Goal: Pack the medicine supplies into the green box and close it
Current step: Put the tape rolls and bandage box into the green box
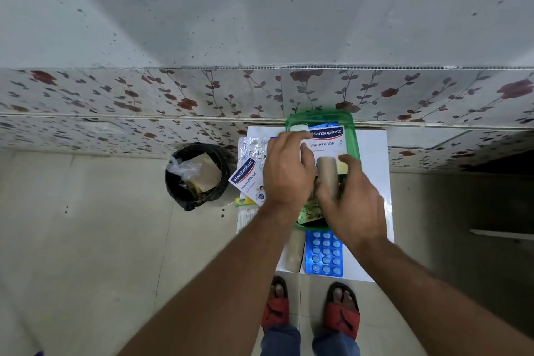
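Note:
The green box (351, 127) stands open on a white table (372, 153), with a Hansaplast plaster pack (326, 139) lying inside it. My right hand (352, 202) holds a beige bandage roll (328, 170) over the box. My left hand (289, 170) rests on the box's left side, fingers over a white item; whether it grips it is unclear. A second Hansaplast pack (245, 179) and a foil strip (251, 147) lie left of the box. A blue pill blister (325, 254) and another beige roll (294, 251) lie near the table's front edge.
A black bin (196, 176) lined with a bag stands on the floor left of the table. A flower-patterned tiled ledge (173, 95) runs behind. My feet in red sandals (312, 312) are below the table's front edge.

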